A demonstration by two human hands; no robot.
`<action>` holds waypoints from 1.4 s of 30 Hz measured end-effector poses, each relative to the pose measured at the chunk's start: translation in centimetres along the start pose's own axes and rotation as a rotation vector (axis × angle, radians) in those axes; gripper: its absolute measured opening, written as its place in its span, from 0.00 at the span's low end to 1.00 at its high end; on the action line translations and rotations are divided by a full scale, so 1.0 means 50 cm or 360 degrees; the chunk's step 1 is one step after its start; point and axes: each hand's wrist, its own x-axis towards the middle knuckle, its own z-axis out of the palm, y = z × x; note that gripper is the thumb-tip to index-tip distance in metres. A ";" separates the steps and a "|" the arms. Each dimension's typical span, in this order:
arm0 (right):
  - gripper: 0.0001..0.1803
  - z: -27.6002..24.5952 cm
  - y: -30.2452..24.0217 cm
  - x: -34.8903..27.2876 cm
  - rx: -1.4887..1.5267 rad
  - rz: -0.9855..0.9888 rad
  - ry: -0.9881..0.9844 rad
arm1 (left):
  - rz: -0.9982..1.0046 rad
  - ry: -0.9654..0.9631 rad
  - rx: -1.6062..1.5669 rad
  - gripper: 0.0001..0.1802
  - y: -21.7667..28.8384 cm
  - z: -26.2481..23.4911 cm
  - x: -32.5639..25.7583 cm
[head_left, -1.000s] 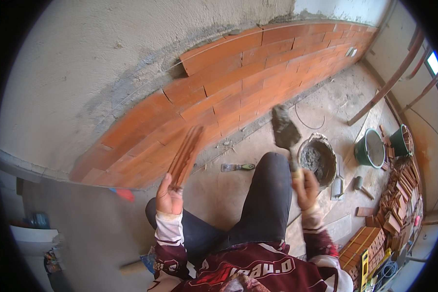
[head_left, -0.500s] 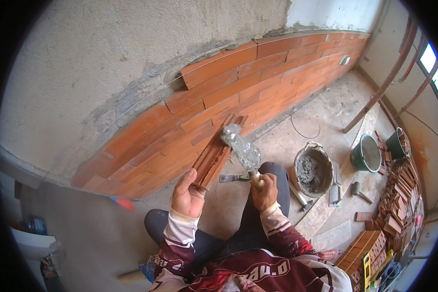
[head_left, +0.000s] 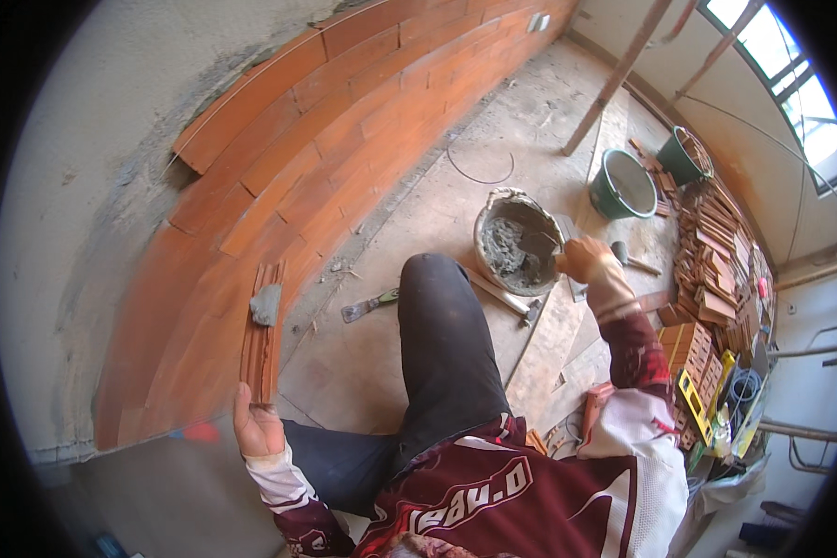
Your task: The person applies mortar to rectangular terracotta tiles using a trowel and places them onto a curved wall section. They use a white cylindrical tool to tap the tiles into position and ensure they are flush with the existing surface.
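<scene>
My left hand [head_left: 259, 430] grips the lower end of a ridged orange brick tile [head_left: 259, 358], held upright in front of the brick-faced wall [head_left: 279, 177]. A lump of grey mortar [head_left: 265, 305] sits near the tile's upper end. Out to the right, my right hand [head_left: 588, 259] is closed round the handle of a trowel [head_left: 560, 264]. The trowel's blade reaches into a round bucket [head_left: 481, 234] of wet mortar [head_left: 504, 244], where it is hard to make out against the grey mix.
A scraper [head_left: 370, 305] and a hammer [head_left: 504, 294] lie on the floor near my knee. Beyond the mortar bucket are a mallet [head_left: 637, 262] and a green bucket [head_left: 626, 186]. Piled tiles [head_left: 716, 256] and a yellow spirit level [head_left: 695, 407] are at right. A slanting pole [head_left: 616, 79] stands behind.
The trowel has left the tile and moved right into the mortar bucket, leaving a lump of mortar behind. My left hand still holds the tile. The view has swung right.
</scene>
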 end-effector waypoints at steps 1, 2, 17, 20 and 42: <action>0.20 0.033 0.028 0.041 0.0010 0.0030 -0.0005 | -0.0017 0.0021 0.0007 0.21 -0.008 -0.005 0.001; 0.20 0.055 0.039 0.069 0.0020 0.0030 -0.0015 | -0.0018 0.0056 0.0000 0.21 -0.013 -0.004 -0.008; 0.26 0.054 0.028 0.098 0.0454 -0.0175 -0.0500 | -0.0082 0.0261 0.0067 0.17 -0.041 -0.077 -0.052; 0.32 0.018 0.044 0.063 0.0521 -0.0002 -0.0567 | -0.0110 0.0269 0.0088 0.17 -0.049 -0.037 -0.056; 0.20 0.104 -0.266 -0.174 0.2448 -0.0517 0.0936 | -0.0508 -0.0417 -0.0085 0.09 -0.158 0.360 0.029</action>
